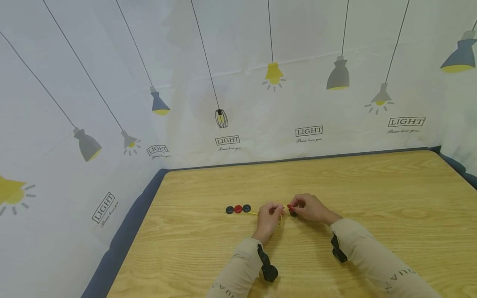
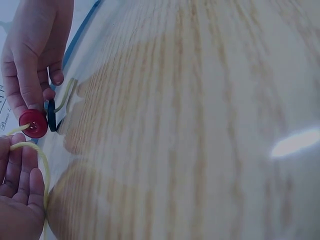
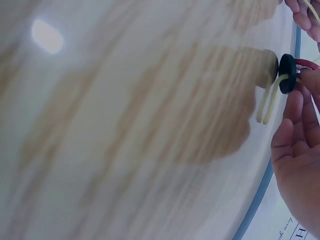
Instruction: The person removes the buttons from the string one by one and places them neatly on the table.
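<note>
Right hand (image 1: pixel 312 208) first: from back here I see its thumb and finger curled in to pinch a red button (image 2: pixel 40 120), near the middle of the table (image 1: pixel 179 248). One dark button (image 3: pixel 287 66) is tipped up right beside it, and a yellow string (image 2: pixel 46 170) goes through both. My view shows the left hand (image 1: pixel 266 219) close by, its fingers bent in to pinch that string. Off to the left, three more buttons (image 1: pixel 238 209) lie flat in a row: dark, red, dark. Behind the table I see a white wall (image 1: pixel 253 95) with lamp pictures (image 1: pixel 338 76) on it.
</note>
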### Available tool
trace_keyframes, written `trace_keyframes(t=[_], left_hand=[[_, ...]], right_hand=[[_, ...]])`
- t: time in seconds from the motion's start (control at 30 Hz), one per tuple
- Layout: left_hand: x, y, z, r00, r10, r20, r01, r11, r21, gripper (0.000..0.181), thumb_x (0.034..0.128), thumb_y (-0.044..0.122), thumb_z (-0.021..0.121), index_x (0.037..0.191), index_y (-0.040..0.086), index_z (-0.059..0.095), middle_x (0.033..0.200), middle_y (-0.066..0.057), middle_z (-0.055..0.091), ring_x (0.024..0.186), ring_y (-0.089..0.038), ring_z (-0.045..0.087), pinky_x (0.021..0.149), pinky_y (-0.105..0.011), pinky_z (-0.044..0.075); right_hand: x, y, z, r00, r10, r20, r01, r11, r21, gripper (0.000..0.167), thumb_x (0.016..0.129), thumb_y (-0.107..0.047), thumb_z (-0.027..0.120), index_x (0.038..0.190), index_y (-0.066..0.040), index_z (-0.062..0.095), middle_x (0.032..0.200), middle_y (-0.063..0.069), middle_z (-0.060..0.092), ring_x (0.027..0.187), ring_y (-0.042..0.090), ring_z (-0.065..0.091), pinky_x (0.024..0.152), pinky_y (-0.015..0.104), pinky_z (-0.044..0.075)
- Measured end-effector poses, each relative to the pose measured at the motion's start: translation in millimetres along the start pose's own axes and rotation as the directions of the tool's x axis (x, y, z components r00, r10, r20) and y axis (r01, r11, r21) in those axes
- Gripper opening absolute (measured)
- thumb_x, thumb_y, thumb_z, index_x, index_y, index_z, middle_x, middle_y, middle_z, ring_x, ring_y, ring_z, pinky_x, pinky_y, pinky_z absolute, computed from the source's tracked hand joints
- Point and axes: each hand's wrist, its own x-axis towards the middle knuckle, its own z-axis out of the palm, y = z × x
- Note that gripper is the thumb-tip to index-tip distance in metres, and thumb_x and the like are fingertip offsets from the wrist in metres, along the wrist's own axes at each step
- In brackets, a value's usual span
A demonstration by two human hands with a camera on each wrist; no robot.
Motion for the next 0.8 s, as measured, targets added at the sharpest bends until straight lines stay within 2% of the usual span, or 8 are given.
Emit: trace_keyframes(t=[0.33, 0.57, 0.8], left_hand=[[-0.7, -1.9, 0.7, 0.999, 0.048, -0.012, -0.048, 0.999, -0.013, 0.014, 0.0871, 0.011, 0.055, 0.085, 0.001, 0.064, 0.072, -0.007, 0.064, 0.065, -0.009, 0.058, 0.053, -0.017, 0.041], [-1.4, -3.0, 0.4, 0.999, 0.051, -0.013, -0.051, 0.999, -0.004, 0.015, 0.0870, 0.014, 0.056, 0.085, 0.001, 0.065, 0.072, -0.006, 0.064, 0.064, -0.008, 0.057, 0.054, -0.018, 0.042], [-0.9, -4.0, 0.6, 0.999, 0.050, -0.004, -0.050, 0.999, -0.004, 0.016, 0.0869, 0.016, 0.057, 0.086, 0.003, 0.065, 0.074, -0.005, 0.065, 0.067, -0.009, 0.058, 0.056, -0.018, 0.043]], right_hand=[[-0.3, 3.5, 0.6, 1.000, -0.003, 0.003, 0.003, 1.000, -0.011, 0.010, 0.082, 0.001, 0.057, 0.086, -0.001, 0.065, 0.077, 0.003, 0.061, 0.063, 0.010, 0.048, 0.056, 0.025, 0.041], [0.2, 1.7, 1.0, 1.000, 0.017, -0.013, -0.018, 0.999, -0.036, 0.008, 0.083, -0.002, 0.058, 0.085, -0.003, 0.065, 0.078, 0.001, 0.061, 0.063, 0.010, 0.047, 0.056, 0.025, 0.041], [1.4, 1.1, 1.0, 1.000, 0.018, -0.018, -0.017, 1.000, 0.019, 0.006, 0.084, -0.003, 0.058, 0.084, -0.004, 0.064, 0.080, 0.001, 0.061, 0.069, 0.013, 0.053, 0.061, 0.027, 0.044]])
